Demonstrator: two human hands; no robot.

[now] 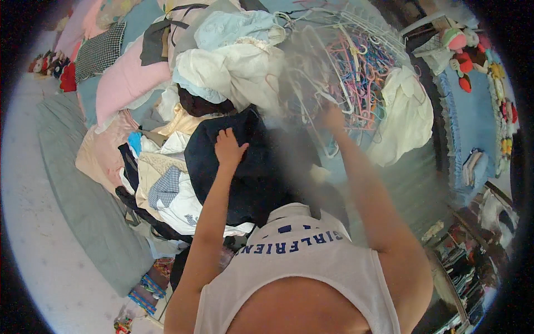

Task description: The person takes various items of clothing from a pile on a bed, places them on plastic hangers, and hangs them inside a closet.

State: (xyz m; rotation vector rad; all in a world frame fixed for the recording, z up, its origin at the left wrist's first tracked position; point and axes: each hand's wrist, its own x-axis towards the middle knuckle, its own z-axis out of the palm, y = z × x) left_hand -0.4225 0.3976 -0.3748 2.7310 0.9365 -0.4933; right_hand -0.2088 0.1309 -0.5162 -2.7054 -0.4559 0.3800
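Note:
My left hand (228, 147) rests flat with fingers spread on a large dark navy garment (250, 172) lying in front of me. Over a big heap of plastic clothes hangers (364, 69), mostly pink, blue and white, my right hand (332, 117) is closed on a white hanger (328, 98). A hazy smear across the picture blurs the fingers of that hand and part of the hanger. Right of the heap lies a cream-white garment (406, 117). White clothing (233, 69) is bunched up beyond the navy garment.
Left of the navy garment spreads a pile of mixed clothes (167, 183). A pink pillow (133, 92) and a checked pillow (100, 53) lie farther back, with a grey-green quilt (89, 189) along the left edge. Plush toys (464, 61) and a cluttered shelf (467, 261) are at right.

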